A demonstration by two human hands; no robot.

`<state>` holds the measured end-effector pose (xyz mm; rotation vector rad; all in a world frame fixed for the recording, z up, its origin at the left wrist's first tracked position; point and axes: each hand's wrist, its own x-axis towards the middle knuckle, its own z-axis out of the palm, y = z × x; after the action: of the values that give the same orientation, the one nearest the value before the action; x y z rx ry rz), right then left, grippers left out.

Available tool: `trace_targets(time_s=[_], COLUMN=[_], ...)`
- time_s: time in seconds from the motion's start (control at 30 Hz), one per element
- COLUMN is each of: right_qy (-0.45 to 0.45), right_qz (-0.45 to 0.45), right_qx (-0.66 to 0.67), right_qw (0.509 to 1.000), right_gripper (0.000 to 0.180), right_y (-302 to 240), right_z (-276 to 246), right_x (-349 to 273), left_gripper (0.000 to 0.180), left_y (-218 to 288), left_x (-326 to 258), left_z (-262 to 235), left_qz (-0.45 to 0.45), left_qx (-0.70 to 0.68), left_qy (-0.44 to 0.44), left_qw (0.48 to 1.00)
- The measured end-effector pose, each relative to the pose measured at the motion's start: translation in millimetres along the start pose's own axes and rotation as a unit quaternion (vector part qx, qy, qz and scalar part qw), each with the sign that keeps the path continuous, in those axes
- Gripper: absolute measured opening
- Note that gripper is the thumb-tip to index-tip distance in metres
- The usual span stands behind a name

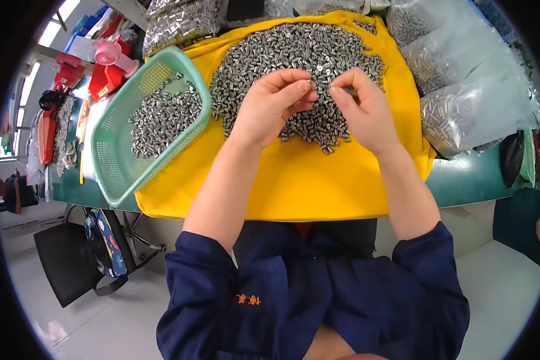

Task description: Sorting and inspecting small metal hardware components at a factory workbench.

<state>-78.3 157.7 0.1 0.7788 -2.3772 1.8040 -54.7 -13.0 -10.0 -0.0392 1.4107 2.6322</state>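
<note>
My left hand (276, 103) is closed above the pile, thumb pressed to the curled fingers. What it pinches, if anything, is too small to make out. Close by on its right, my right hand (367, 111) is closed too, thumb and forefinger brought together at the tips; I cannot make out what is between them. Beneath both hands spreads a heap of small shiny metal cylinders (282, 51) on a yellow cloth (318, 186). To the left, a green perforated plastic basket (111, 165) sits tilted in view, holding many similar metal cylinders (162, 123).
Clear plastic bags of metal parts (450, 117) line the right side, with more bags (183, 24) at the back left. Red bins (105, 81) and a pink plastic piece (111, 55) stand beyond the basket. A black chair (72, 264) is at the lower left.
</note>
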Motion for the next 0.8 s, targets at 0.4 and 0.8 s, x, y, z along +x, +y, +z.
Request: trace_targets(time_s=[0.4,0.8], right_qy=[-0.020,-0.015], right_qz=[-0.007,-0.082], right_qx=[0.043,-0.162], right_qw=[0.999,0.983], right_gripper=[0.007,0.006], right_y=[3.6,-13.9], right_z=[0.0,2.8], right_x=[-5.9,-9.9], left_gripper=[0.014,0.010], left_y=[-9.5,-5.5], left_x=[-1.3,-6.0], left_z=[3.1,2.3], left_qz=[-0.014,0.031], left_qx=[0.007,0.173], left_qy=[-0.046,-0.005], left_qw=[0.999,0.984])
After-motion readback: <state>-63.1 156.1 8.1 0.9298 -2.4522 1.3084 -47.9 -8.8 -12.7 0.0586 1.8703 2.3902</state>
